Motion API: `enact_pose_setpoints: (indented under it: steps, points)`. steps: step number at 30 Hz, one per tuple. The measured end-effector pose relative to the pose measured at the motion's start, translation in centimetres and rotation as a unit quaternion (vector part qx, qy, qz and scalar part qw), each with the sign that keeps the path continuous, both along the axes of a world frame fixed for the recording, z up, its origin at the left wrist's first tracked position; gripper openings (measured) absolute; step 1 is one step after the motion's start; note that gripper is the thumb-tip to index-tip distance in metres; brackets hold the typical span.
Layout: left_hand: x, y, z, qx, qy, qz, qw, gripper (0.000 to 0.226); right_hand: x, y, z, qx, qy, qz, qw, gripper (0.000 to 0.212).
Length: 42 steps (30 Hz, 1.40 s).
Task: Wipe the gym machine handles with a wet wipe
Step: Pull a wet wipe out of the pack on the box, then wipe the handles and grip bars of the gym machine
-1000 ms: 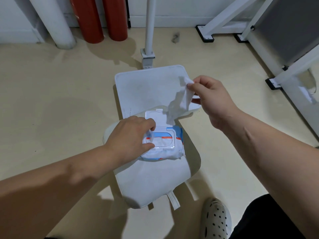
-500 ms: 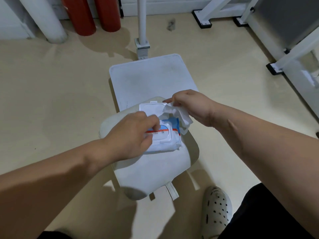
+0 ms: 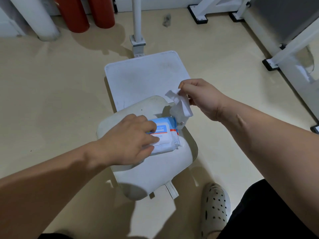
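Right hand (image 3: 202,99) has raised wet wipe (image 3: 181,107) — left hand (image 3: 127,142) half-hides pack (image 3: 168,135).

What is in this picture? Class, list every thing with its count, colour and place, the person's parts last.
wet wipe pack: one, blue and white, on the padded seat
wet wipe: one, white, above the pack's far right corner
padded seat: one, off-white, centre
flat panel: one, white, just beyond the seat
post: one, white, top centre
cylinders: two, red, top left
pipe: one, white, left of the cylinders
machine frame: one, white, right edge
dust clump: one, grey, on the floor at the top
floor: one, beige, all around
clog: one, cream, bottom right
left hand: one, presses on the pack
right hand: one, pinches the wipe
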<state>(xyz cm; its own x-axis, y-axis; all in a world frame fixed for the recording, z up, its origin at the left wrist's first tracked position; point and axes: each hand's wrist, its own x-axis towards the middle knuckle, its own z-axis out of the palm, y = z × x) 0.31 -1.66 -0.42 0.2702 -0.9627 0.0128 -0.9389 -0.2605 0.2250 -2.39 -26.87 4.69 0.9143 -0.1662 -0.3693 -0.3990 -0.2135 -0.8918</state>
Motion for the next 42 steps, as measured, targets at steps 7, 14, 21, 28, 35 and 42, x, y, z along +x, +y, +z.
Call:
enact_pose_setpoints:
  steps: [7,14,21,28,35,42]
  points:
    - [-1.7,-0.4,0.1,-0.006,0.013,0.063,0.998,0.038,0.4,1.1,0.1,-0.007,0.003,0.056,0.998,0.015]
    - [0.3,-3.1,10.2,-0.258,0.357,0.409,0.799,0.032,0.0,2.8,7.1,0.028,-0.095,-0.080,0.992,0.013]
    - [0.2,-5.1,25.2,-0.310,0.435,0.458,0.710,0.006,-0.7,5.9,21.2,0.040,-0.082,-0.135,0.987,0.015]
    - [-0.8,1.5,45.1,-0.324,0.418,0.444,0.723,0.024,-3.1,10.3,40.9,0.064,-0.059,-0.089,0.992,0.033]
    - [-0.1,8.6,66.1,-0.217,0.428,0.286,0.829,0.028,-6.8,14.4,60.4,-0.086,-0.100,0.033,0.991,0.046]
    - [-2.3,6.8,76.4,-0.176,0.411,0.208,0.870,0.017,-11.6,15.1,68.7,0.031,-0.125,-0.119,0.984,0.037]
